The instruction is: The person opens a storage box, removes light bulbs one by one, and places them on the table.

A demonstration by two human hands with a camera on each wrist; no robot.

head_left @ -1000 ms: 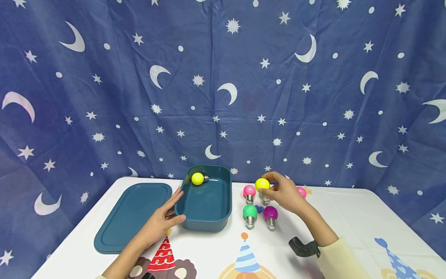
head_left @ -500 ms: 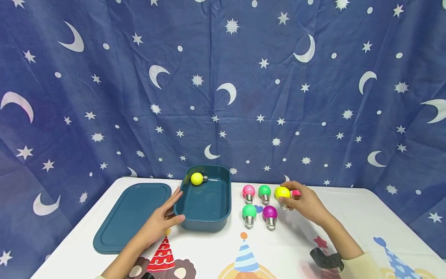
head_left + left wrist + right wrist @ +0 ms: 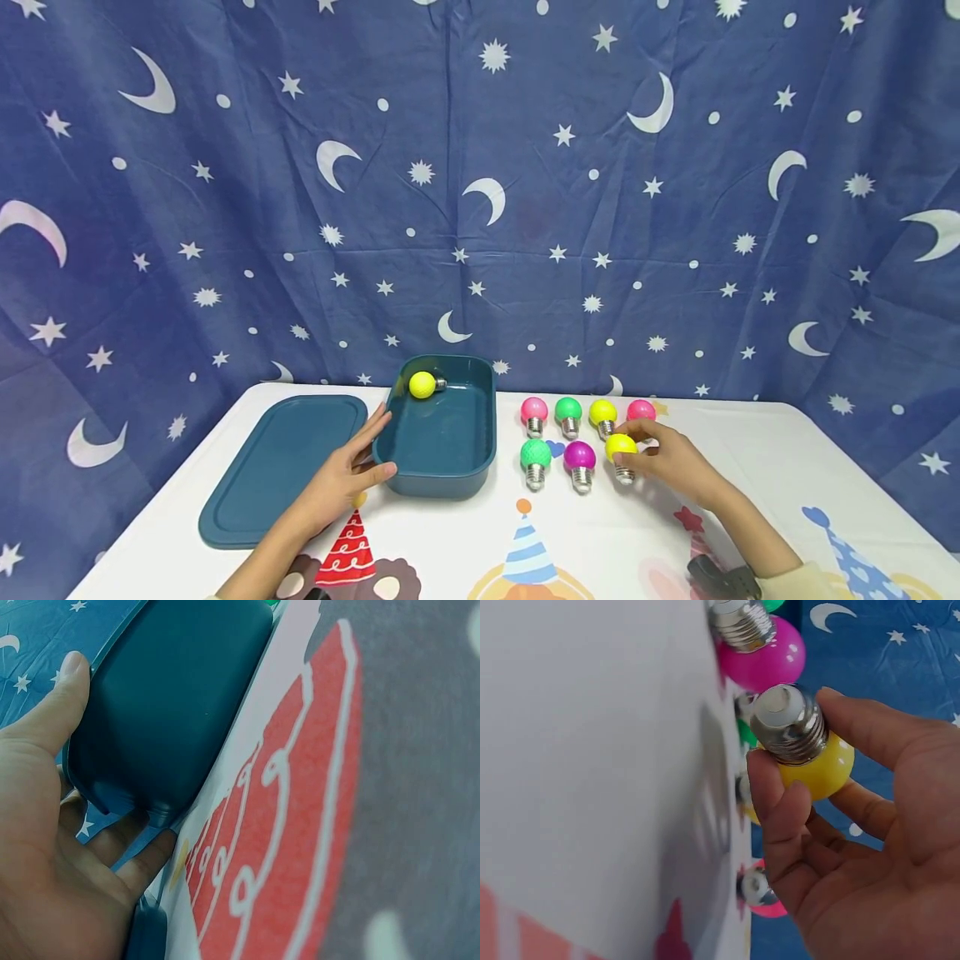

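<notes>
My right hand (image 3: 671,462) pinches a yellow light bulb (image 3: 621,450) between thumb and fingers, its metal screw base pointing down toward the table. In the right wrist view, that base (image 3: 789,727) shows between the fingertips. Left of it stand a purple bulb (image 3: 580,456) and a textured green bulb (image 3: 536,454). Behind them runs a row of a pink bulb (image 3: 534,410), a green bulb (image 3: 568,410), another yellow bulb (image 3: 603,412) and a second pink bulb (image 3: 641,410). My left hand (image 3: 341,483) rests with extended fingers against the left side of a dark teal box (image 3: 442,487).
One yellow bulb (image 3: 422,385) lies on its side inside the box, at the back left. The flat teal lid (image 3: 281,471) lies on the table left of the box. A blue curtain (image 3: 480,208) with moons and stars hangs behind the white printed tablecloth (image 3: 450,542).
My right hand has carried the yellow bulb rightward and nearer, from over the green bulb to beside the purple one. The back-row yellow bulb has come into sight. My left hand has stayed put.
</notes>
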